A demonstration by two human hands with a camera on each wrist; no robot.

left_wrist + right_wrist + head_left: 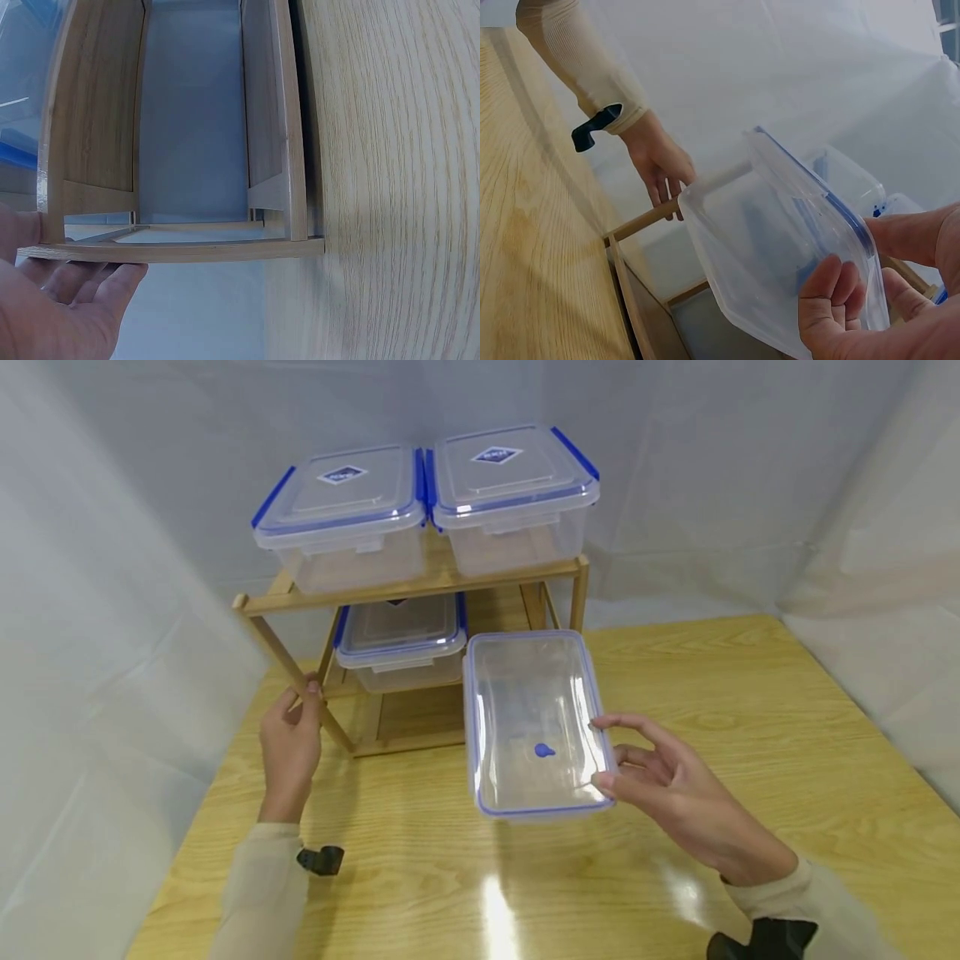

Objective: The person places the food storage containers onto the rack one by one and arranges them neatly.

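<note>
A light wooden tabletop (750, 710) with a glossy sheen carries a two-tier wooden shelf rack (420, 585) at its far left side. Two lidded clear containers (345, 518) with blue clips sit side by side on the rack's top shelf, touching each other. A third lidded container (401, 639) sits on the lower shelf, on its left half.

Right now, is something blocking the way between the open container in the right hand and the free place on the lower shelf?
Nothing visible does: the container hangs before the lower shelf, whose right half is bare.
</note>
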